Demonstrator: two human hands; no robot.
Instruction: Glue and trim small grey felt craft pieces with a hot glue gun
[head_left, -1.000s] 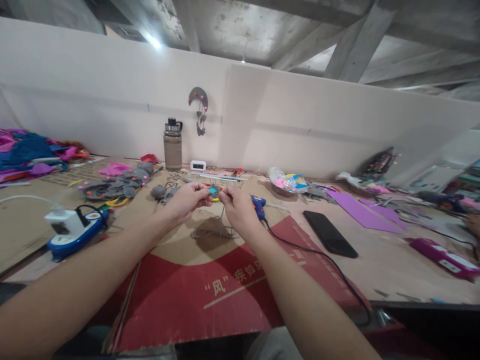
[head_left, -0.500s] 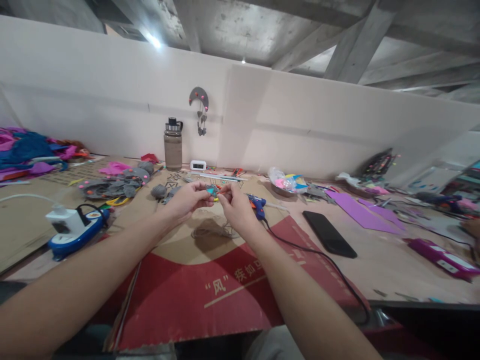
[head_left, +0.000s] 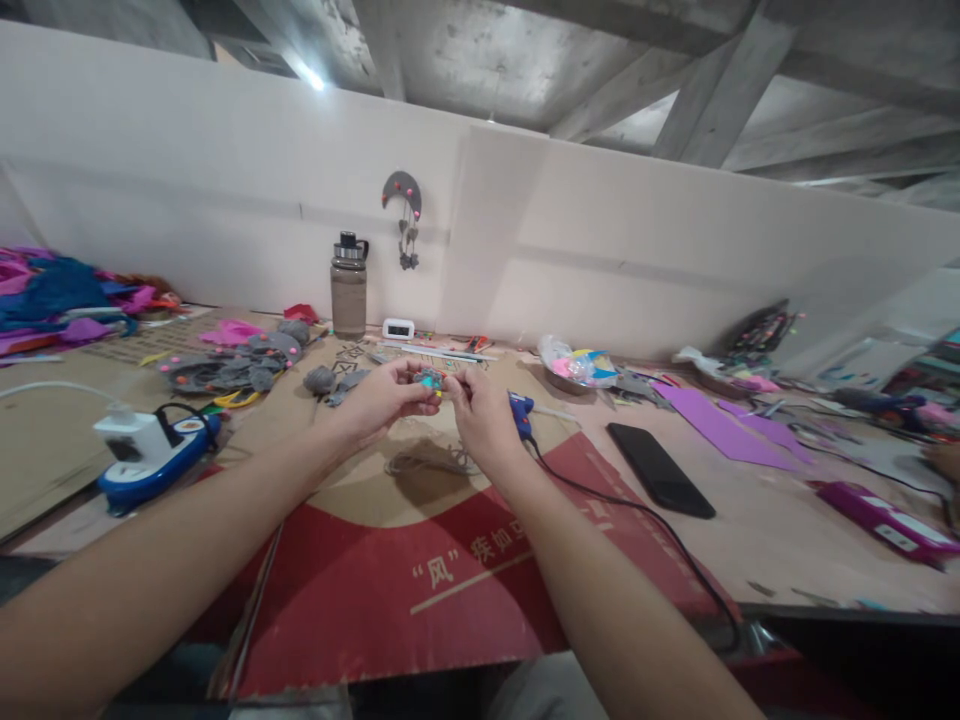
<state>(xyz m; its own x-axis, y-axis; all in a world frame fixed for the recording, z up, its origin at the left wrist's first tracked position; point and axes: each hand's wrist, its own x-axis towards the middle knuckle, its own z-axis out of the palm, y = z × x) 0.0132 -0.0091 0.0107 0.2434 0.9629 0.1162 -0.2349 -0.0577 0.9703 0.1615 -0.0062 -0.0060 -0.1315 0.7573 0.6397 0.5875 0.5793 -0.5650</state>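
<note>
Evidently, left hand [head_left: 382, 402] grip pinches small grey-and-teal piece [head_left: 430, 380] above cardboard [head_left: 360, 610], right hand [head_left: 484, 412] grip narrow at its edge, hold unclear; steady left, light right should serve.

bottle [head_left: 349, 292]: left of clock [head_left: 398, 329] | phone [head_left: 658, 468]: right of glue gun [head_left: 521, 412] | twine [head_left: 427, 464]: on cardboard [head_left: 337, 600]

Lit softly and rather dimly, with white glare from the ceiling lamp [head_left: 310, 76] at upper left. Shows broad, faint shadow on the pale wall [head_left: 570, 250] and darker shadow on the cardboard [head_left: 375, 590] below the fingers [head_left: 415, 394]. Sinks nearly to black under the tabletop [head_left: 765, 520] at lower right. Looks soft in fine detail, stretched toward the edges.
</note>
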